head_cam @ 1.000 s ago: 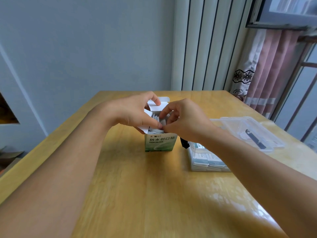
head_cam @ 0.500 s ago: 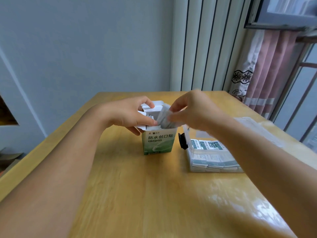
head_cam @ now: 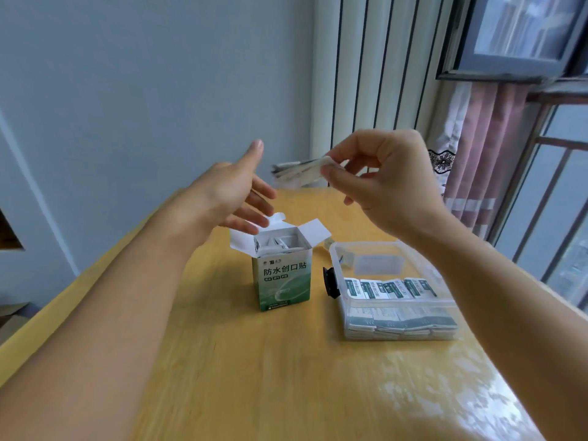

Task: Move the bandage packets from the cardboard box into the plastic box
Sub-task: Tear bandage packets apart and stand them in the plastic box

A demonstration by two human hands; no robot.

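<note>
Head view: the right hand [head_cam: 385, 183] pinches a small bundle of bandage packets [head_cam: 299, 171] between thumb and fingertips, raised above the cardboard box [head_cam: 281, 281]. The left hand [head_cam: 229, 195], fingers spread and holding nothing, hovers beside them. The plastic box [head_cam: 397, 300] lies below the right wrist.

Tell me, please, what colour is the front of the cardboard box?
Green and white, with dark printed characters; the cardboard box shows in the head view.

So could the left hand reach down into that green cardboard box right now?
Probably yes. The left hand hovers open just above the cardboard box, whose flaps stand open, and nothing lies between them. The right hand holds its packets higher up, clear of the opening.
</note>
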